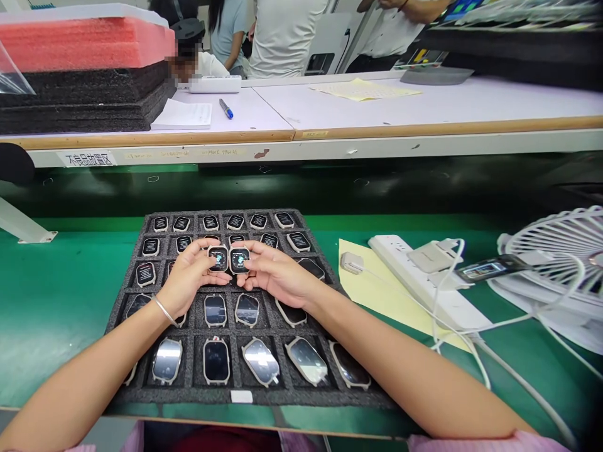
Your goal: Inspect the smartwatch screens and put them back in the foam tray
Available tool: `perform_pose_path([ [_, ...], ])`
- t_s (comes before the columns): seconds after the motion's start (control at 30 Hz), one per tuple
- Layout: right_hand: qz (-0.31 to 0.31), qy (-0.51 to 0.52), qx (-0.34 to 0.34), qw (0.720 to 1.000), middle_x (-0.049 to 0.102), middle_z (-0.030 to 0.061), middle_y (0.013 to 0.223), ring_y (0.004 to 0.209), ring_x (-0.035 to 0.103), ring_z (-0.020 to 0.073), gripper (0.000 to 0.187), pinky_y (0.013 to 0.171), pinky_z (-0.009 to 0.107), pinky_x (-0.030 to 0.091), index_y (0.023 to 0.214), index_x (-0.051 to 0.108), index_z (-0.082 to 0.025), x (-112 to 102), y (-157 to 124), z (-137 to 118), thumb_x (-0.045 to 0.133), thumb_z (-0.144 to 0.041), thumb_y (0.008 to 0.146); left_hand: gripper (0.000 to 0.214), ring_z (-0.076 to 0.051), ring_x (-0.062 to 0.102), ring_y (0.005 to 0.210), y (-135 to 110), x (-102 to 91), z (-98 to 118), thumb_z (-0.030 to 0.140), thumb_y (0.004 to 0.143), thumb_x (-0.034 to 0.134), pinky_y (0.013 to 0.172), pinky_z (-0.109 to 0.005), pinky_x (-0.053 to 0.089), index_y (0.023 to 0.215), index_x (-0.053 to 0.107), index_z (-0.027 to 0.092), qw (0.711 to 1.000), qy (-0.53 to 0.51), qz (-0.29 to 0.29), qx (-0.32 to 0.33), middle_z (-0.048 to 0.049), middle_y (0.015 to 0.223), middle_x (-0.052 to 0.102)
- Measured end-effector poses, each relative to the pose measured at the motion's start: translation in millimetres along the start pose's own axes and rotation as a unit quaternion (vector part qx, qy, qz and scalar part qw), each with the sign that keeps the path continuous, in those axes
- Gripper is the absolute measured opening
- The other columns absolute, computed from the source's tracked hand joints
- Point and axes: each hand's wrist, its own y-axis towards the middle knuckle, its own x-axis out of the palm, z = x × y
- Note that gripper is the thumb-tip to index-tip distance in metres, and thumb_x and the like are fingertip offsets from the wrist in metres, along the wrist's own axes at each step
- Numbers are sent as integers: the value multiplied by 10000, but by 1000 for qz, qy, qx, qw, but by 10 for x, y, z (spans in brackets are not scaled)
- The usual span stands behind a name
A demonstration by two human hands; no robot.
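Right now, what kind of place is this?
Probably an electronics assembly or inspection line: a foam tray of smartwatches on a green bench mat, the left hand holding one lit watch and the right hand another lit watch, a power strip with chargers beside.

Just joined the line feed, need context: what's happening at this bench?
A person holds two lit watch bodies side by side over a black foam tray: the left hand grips the left lit watch, the right hand the right lit watch. The other watches lie in the tray's pockets, near rows dark. A power strip and fan sit to the right on the green mat.
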Motion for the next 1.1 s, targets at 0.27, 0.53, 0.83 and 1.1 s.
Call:
perform_pose_path([
  [0.27, 7, -37, -25, 999, 658, -25, 746, 612, 631, 100, 389, 588, 225, 443, 1110, 601, -178, 24, -7, 1, 718, -106, 746, 324, -149, 723, 597, -12, 18, 14, 145, 746, 617, 634, -273, 616, 1063, 556, 161, 1000, 1, -5, -9, 41, 779, 646],
  [0.53, 6, -41, -32, 999, 640, -23, 765, 592, 596, 95, 362, 588, 248, 435, 1093, 609, -188, 7, 3, 19, 773, -201, 770, 325, -140, 721, 591, -6, 18, 10, 114, 736, 606, 619, -255, 614, 1054, 558, 158, 1000, 3, -10, -4, 34, 813, 666],
  [0.83, -1, -46, -35, 998, 629, -42, 729, 587, 586, 86, 382, 591, 236, 443, 1097, 605, -193, 24, -7, 0, 727, -114, 743, 315, -138, 722, 580, -4, 18, 1, 109, 758, 635, 615, -250, 615, 1059, 552, 156, 1000, 6, -10, -3, 22, 836, 682],
  [1.1, -1, -57, -46, 997, 622, -37, 776, 594, 568, 91, 398, 591, 255, 433, 1104, 598, -196, 31, -11, 2, 723, -120, 733, 393, -137, 728, 609, 9, 0, -26, 111, 708, 683, 649, -266, 621, 1075, 550, 167, 1000, 1, -23, 9, 18, 882, 679],
])
